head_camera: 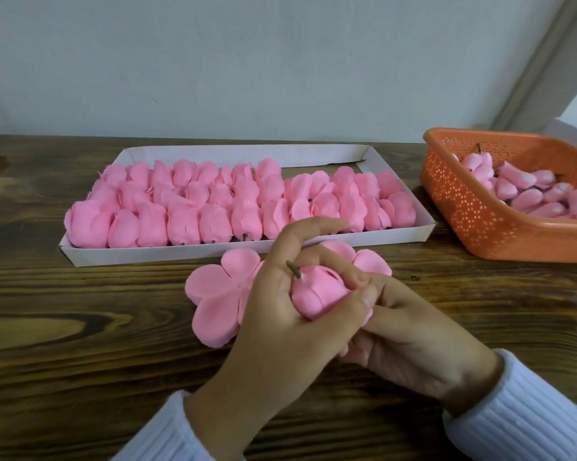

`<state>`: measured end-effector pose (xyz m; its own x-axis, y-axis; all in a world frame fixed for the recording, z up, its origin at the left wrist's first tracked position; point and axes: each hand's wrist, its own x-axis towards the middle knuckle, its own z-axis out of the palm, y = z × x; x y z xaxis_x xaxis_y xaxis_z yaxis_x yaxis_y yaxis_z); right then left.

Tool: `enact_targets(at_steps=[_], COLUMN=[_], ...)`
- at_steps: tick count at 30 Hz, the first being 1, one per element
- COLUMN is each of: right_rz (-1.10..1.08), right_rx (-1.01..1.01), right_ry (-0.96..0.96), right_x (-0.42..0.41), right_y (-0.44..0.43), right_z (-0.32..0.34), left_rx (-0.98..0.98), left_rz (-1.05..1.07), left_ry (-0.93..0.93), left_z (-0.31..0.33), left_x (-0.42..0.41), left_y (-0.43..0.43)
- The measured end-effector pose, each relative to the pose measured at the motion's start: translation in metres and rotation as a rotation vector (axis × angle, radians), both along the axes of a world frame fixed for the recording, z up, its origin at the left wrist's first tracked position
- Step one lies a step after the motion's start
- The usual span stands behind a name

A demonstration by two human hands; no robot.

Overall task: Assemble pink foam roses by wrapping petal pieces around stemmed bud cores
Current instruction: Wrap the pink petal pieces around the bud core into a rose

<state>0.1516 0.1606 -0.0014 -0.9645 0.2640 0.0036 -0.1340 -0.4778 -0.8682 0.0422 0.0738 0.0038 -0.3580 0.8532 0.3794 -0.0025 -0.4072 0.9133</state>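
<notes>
Bud (313, 296) at frame centre, just above the tabletop (81, 327). Left hand (274, 311) grips it, thumb under, curled fingers (340, 264) over the top, index finger lifted free. Stem (293, 270) points to the upper left; long axis runs upper left to lower right. Petal piece (214, 294) lies spread behind the bud, lobes showing left and upper right. Right hand (413, 331), lower right, curls round its near edge. Left hand is nearer the stem. Lobes probably fold up along this axis next.

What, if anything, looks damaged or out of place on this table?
Only the white cardboard tray: its far wall sags inward and looks torn near the right corner. The pink roses inside and the orange basket seem in order.
</notes>
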Motion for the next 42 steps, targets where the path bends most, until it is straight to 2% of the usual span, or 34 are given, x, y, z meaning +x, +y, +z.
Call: enact_targets(at_steps=[4,7,9,11,13,18,23,25,28,31,37,42], right_rz=[-0.072,-0.360,-0.607,-0.716,-0.716,-0.652,-0.792,-0.788,-0.723,-0.679,-0.655,-0.657], right_rx=[0.139,0.504,0.689,0.793,0.888,0.992,1.022,1.125,1.224,1.232,0.841,0.695], right_ry=[-0.090,-0.231,-0.174,-0.042,0.026,-0.015,-0.012,-0.010,0.046,0.087,0.098,0.113], right_x=[0.002,0.005,0.006,0.007,0.007,0.001,0.003,0.004,0.002,0.002,0.004,0.004], right_y=[0.003,0.008,0.010,0.010,0.006,-0.002,0.001,0.000,-0.002,-0.003,0.000,0.003], right_z=[0.005,0.009,0.011,0.012,0.010,0.003,0.005,0.006,0.006,0.006,0.009,0.005], left_rx=[-0.017,-0.038,-0.073,-0.105,-0.117,-0.151,-0.095,-0.011,0.035,-0.037,-0.101,-0.190], left_rz=[0.121,0.258,0.304,0.312,0.297,0.235,0.235,0.253,0.209,0.137,0.116,0.038], left_ry=[-0.022,0.088,0.178,0.284,0.384,0.529,0.720,0.725,0.630,0.539,0.386,0.307], left_z=[-0.002,-0.006,-0.011,-0.014,-0.014,-0.021,-0.015,-0.011,-0.011,-0.015,-0.021,-0.021], left_x=[-0.003,-0.008,-0.010,-0.008,-0.005,-0.003,0.000,-0.001,-0.002,-0.001,0.000,0.002], left_y=[0.002,0.003,0.005,0.006,0.007,0.008,0.005,0.005,0.005,0.004,0.008,0.011])
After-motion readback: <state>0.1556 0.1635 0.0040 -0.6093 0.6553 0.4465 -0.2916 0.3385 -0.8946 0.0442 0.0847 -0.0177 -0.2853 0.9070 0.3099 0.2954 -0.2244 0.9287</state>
